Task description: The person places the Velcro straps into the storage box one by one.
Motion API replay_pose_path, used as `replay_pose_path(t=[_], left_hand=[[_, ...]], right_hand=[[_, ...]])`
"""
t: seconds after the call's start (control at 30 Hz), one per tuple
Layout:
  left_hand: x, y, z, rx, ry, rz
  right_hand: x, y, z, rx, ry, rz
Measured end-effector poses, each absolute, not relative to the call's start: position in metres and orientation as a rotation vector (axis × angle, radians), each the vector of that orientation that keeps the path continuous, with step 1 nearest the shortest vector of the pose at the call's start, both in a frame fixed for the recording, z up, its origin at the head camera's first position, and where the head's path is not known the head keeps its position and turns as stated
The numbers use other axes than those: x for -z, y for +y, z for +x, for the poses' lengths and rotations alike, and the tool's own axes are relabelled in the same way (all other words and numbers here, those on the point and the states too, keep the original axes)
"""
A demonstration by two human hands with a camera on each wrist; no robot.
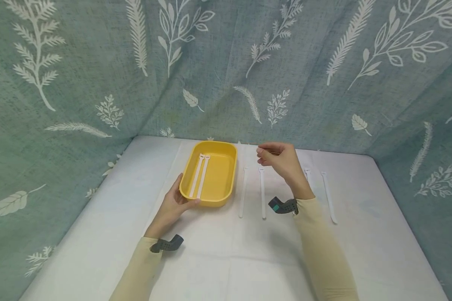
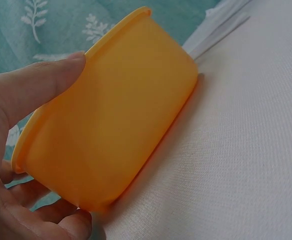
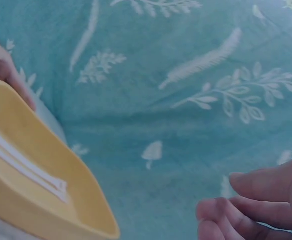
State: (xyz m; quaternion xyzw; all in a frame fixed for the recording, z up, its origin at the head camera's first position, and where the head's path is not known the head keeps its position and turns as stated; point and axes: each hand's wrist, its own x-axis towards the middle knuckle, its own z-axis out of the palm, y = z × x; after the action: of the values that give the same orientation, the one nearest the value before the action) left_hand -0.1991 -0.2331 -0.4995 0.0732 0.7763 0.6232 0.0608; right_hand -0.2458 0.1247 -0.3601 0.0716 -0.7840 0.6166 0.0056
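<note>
My left hand [image 1: 174, 205] grips the near left corner of a yellow plastic tray [image 1: 226, 200], thumb at the rim and fingers curled around the side. Two white cable ties [image 1: 202, 175] with slotted heads lie side by side along the left of the tray floor; the right wrist view also shows these ties [image 3: 28, 167]. Raised over the table to the tray's right is my right hand [image 1: 282, 161], its fingers loosely bent and nothing visible between thumb and fingertips. In the right wrist view, its thumb and fingers [image 3: 258, 195] appear at the lower right.
Right of the tray, several more white cable ties lie lengthwise on the white cloth: one tie [image 1: 243, 192] nearest the tray, another tie [image 1: 263, 194] beside it, and a far right tie [image 1: 329, 198]. My right forearm partly covers others. A green leaf-patterned curtain [image 1: 218, 75] borders the table.
</note>
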Motion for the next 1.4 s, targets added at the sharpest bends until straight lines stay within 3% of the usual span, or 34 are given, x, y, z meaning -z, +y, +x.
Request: replay_pose_path(t=[0.8,1.4], left_hand=[[0.499,-0.233,-0.199,-1.868,2.355,0.194],[0.498,-0.232,-0.200,-1.887,2.334,0.200]], right_hand=[[0.392,0.223,-0.217,-1.728,-2.311,-0.217],[0.431,0.269,-0.225,-1.625,-2.355,-0.662]])
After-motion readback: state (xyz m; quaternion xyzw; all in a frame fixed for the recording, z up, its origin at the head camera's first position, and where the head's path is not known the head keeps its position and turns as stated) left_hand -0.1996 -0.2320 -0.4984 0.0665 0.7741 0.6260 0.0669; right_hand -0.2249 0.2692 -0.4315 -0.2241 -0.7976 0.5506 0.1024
